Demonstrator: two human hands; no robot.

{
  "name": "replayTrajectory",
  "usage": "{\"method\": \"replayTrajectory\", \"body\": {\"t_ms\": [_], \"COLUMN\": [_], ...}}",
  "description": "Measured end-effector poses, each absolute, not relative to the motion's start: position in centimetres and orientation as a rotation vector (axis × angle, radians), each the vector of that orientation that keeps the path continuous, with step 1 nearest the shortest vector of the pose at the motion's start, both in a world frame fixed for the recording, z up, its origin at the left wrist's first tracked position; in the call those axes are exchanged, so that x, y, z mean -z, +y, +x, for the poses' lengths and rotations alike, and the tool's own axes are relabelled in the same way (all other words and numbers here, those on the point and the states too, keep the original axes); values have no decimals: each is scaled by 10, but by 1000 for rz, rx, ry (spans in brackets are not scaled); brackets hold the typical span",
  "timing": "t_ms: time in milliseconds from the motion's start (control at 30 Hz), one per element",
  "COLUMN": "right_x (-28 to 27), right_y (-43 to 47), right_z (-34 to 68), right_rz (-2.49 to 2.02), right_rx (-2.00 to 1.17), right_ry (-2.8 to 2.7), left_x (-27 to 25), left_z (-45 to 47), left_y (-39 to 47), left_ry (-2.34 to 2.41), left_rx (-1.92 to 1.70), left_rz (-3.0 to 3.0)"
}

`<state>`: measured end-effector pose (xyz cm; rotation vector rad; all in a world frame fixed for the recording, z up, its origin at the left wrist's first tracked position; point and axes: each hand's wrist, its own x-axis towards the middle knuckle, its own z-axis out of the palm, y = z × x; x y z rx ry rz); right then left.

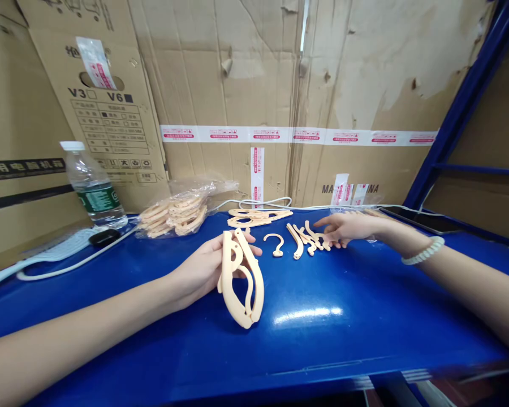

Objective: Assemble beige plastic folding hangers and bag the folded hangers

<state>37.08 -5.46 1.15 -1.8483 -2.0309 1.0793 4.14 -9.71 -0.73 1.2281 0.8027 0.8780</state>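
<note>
My left hand (201, 270) is closed around a folded cream plastic folding hanger (257, 285), held upright above the blue table with its rounded end down. Its fingers show behind the hanger. At the far right of the loose parts, my right hand (343, 229) reaches down with its fingers apart, touching or just over the pieces; its fingertips are partly hidden. Several loose hanger arms (296, 242) lie in a small pile beside it. A separate hanger hook (275, 243) lies between my two hands. Behind them rest more folded hangers (250, 219).
A clear bag of hangers (173, 212) lies at the back left, near a water bottle (95, 189) and a black object (104, 237). White cables (263, 202) run along the cardboard wall (237, 85). A dark phone-like slab (422, 220) lies back right, by a blue post (458, 107).
</note>
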Motion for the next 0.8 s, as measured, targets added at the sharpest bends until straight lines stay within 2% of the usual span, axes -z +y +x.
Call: {"method": "replayTrajectory", "body": {"t_ms": [200, 333, 400, 567, 800], "right_x": [-14, -21, -25, -27, -20], "right_y": [-63, -71, -75, -78, -77], "right_z": [358, 353, 354, 357, 350], "right_rz": [-1877, -1938, -1778, -1229, -1251], "right_rx": [-869, -349, -171, -280, -262], "right_ry": [-2220, -2356, -2499, -2777, -2845], "left_x": [9, 9, 9, 11, 12], "left_z": [41, 40, 40, 38, 36], "left_y": [-99, -99, -98, -96, -96], "left_ry": [812, 818, 812, 774, 753], "left_rx": [-886, -885, -883, -874, -874], "left_rz": [1228, 1223, 1220, 1227, 1224]}}
